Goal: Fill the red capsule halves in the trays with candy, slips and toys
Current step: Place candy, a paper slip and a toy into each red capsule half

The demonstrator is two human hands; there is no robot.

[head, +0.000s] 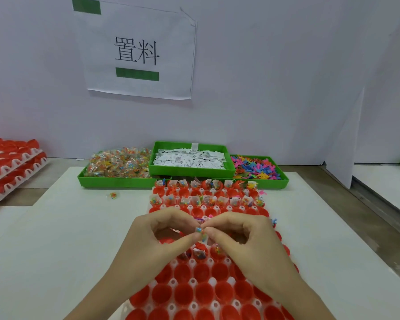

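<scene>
Two hands pinching one candy packet over the tray
The left hand and right hand are meeting fingertip to fingertip, both gripping a small candy packet standing upright, long axis vertical, above the red capsule halves just below them

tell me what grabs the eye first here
Both hands, left hand and right hand, pinch one small candy packet over the tray of red cups. Behind sit green bins, under a paper sign on the wall.
</scene>
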